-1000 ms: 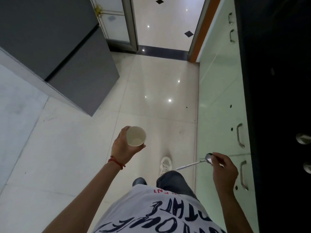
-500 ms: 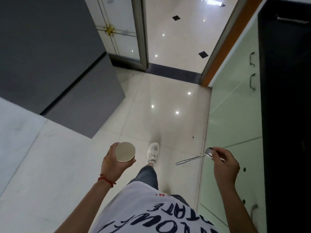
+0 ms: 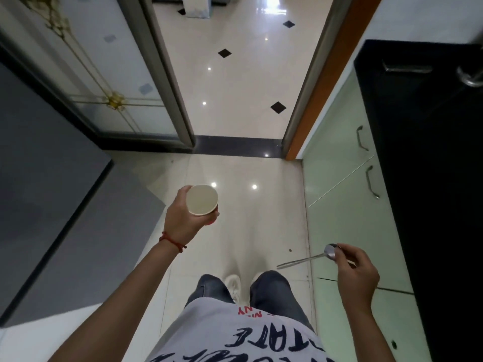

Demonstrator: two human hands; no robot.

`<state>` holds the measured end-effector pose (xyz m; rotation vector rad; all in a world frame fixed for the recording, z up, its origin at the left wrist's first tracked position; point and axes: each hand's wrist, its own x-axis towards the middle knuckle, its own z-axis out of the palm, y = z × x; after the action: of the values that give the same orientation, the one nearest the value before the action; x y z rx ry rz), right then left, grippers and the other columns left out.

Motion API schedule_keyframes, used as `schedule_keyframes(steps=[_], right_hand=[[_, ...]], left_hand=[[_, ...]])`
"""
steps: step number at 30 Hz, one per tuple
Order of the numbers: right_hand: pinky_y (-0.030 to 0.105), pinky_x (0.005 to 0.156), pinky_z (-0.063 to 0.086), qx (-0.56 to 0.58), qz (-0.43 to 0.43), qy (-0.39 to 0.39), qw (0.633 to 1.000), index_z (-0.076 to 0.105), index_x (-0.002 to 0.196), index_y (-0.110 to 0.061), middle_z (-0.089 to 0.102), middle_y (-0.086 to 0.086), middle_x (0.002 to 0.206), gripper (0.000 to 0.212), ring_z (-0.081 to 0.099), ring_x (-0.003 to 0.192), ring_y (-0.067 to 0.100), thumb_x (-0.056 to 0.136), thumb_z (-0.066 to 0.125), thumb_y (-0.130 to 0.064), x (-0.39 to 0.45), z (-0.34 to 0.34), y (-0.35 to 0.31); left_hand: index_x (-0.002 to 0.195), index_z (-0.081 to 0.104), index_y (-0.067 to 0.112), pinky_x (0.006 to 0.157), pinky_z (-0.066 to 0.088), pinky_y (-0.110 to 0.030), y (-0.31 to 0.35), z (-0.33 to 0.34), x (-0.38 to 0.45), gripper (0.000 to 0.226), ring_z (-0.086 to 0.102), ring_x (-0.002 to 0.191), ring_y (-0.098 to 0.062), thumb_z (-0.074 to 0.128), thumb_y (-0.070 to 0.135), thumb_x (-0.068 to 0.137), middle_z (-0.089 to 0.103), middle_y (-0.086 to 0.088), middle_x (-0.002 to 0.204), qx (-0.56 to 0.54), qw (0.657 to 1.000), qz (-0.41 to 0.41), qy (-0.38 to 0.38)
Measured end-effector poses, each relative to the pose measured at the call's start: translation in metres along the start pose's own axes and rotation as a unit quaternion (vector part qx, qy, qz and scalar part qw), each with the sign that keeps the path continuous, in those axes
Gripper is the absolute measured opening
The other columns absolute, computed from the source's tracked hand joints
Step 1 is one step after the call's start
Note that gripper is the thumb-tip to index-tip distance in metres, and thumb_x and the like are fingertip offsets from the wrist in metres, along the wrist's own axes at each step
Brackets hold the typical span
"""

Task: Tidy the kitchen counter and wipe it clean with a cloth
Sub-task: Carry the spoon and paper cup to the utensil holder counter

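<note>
Holding a paper cup [image 3: 201, 199] upright in the left hand [image 3: 183, 218], fingers wrapped round it. Pinching a spoon [image 3: 313, 257] by its bowl in the right hand [image 3: 356, 275], near the black tabletop [image 3: 431, 178].

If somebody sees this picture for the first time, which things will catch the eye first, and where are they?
First the pale paper cup, held upright by the left hand near the middle of the view, over the glossy floor. Next the metal spoon, pinched at its bowl by the right hand at lower right, handle pointing left, beside the green cabinet doors. Ahead lies an open doorway with a dark threshold.
</note>
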<state>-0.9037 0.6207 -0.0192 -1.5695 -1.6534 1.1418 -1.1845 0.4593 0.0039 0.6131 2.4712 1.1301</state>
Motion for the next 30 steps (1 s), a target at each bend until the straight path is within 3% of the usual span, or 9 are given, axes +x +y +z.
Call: schedule_keyframes(steps=[4,9,11,16,20,23,26,30], right_hand=[[-0.001,0.061,0.042,0.031,0.028,0.031,0.999,0.065,0.084,-0.013,0.062,-0.011,0.078,0.011,0.056,0.068,-0.017,0.08,0.066,-0.003,0.05,0.018,-0.013],[0.0,0.063,0.044,0.041,0.029,0.023,0.998,0.067,0.086,-0.013,0.066,-0.008,0.081,0.012,0.058,0.071,-0.013,0.079,0.068,-0.004,0.132,0.043,-0.03],[0.0,0.062,0.044,0.045,0.029,0.017,0.998,0.068,0.087,-0.012,0.067,-0.013,0.079,0.012,0.06,0.073,-0.011,0.079,0.068,-0.004,0.165,0.051,-0.042],[0.003,0.065,0.047,0.042,0.015,0.011,0.999,0.069,0.088,-0.013,0.068,0.003,0.09,0.011,0.064,0.084,0.014,0.079,0.069,-0.008,0.241,0.066,-0.075],[0.002,0.064,0.046,0.06,0.02,0.014,0.998,0.069,0.086,-0.014,0.066,-0.004,0.087,0.011,0.061,0.078,-0.003,0.077,0.071,-0.008,0.282,0.074,-0.102],[0.001,0.064,0.044,0.075,0.029,0.047,0.996,0.069,0.085,-0.017,0.067,-0.005,0.086,0.012,0.059,0.075,-0.011,0.077,0.071,-0.008,0.309,0.08,-0.111],[0.004,0.066,0.047,0.081,0.039,0.105,0.99,0.068,0.082,-0.023,0.069,0.002,0.089,0.017,0.062,0.076,-0.003,0.077,0.071,-0.007,0.335,0.088,-0.116],[0.014,0.07,0.053,0.101,0.058,0.177,0.977,0.065,0.078,-0.034,0.069,0.002,0.087,0.027,0.066,0.076,0.004,0.078,0.071,-0.008,0.361,0.096,-0.13]], left_hand=[[0.121,0.046,0.003,0.075,0.039,-0.023,0.021,0.03,0.054,0.082,0.05,0.093,-0.015,0.085,0.034,0.055,0.06,-0.014,0.115,0.021,0.999,0.039,-0.025],[0.124,0.045,0.001,0.071,0.038,-0.013,0.044,0.072,0.11,0.078,0.052,0.095,-0.019,0.085,0.025,0.06,0.058,-0.018,0.118,0.047,0.996,0.053,-0.053],[0.124,0.045,0.002,0.074,0.04,-0.018,0.057,0.084,0.129,0.079,0.052,0.096,-0.02,0.084,0.024,0.06,0.058,-0.017,0.118,0.046,0.996,0.044,-0.063],[0.124,0.045,0.006,0.078,0.043,-0.023,0.092,0.106,0.183,0.082,0.051,0.095,-0.017,0.085,0.033,0.057,0.059,-0.014,0.117,0.051,0.994,0.046,-0.084],[0.123,0.047,0.008,0.078,0.04,-0.02,0.12,0.125,0.232,0.079,0.051,0.094,-0.015,0.086,0.029,0.058,0.06,-0.007,0.112,0.039,0.994,0.042,-0.088],[0.12,0.048,0.01,0.072,0.039,-0.016,0.142,0.144,0.272,0.079,0.053,0.092,-0.016,0.083,0.036,0.053,0.057,0.002,0.104,0.02,0.992,0.04,-0.114],[0.118,0.05,0.01,0.069,0.037,-0.008,0.167,0.169,0.319,0.078,0.053,0.091,-0.015,0.078,0.04,0.052,0.056,0.003,0.102,0.028,0.985,0.071,-0.157],[0.119,0.048,0.011,0.072,0.04,-0.013,0.209,0.201,0.385,0.077,0.053,0.094,-0.016,0.085,0.034,0.056,0.056,0.001,0.106,0.048,0.963,0.137,-0.226]])
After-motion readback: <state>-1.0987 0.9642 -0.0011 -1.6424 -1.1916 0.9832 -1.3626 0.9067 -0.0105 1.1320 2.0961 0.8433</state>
